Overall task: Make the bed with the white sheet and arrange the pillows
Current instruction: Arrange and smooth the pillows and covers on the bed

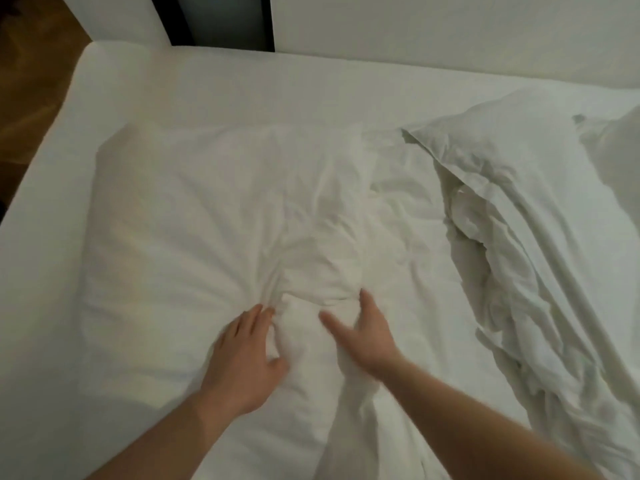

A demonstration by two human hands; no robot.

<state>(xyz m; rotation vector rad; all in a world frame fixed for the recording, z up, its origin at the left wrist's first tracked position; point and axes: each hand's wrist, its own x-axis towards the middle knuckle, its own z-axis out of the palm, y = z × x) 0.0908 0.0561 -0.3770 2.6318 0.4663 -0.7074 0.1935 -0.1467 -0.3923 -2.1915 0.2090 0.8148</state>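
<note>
Both hands were down on the near-left pillow [207,216], left hand [242,362] pressing flat with fingers spread, right hand [363,334] open, gripping nothing. Rumpled white sheet [526,271] lay bunched right.

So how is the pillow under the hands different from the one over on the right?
The pillow on the left lies flat and square to the bed, while the pillow on the right sits askew, one corner pointing inward. The left hand and right hand press on the left pillow; nothing touches the right pillow. The left pillow looks fairly smooth; the right pillow is heavily crumpled. Both are white.
</note>
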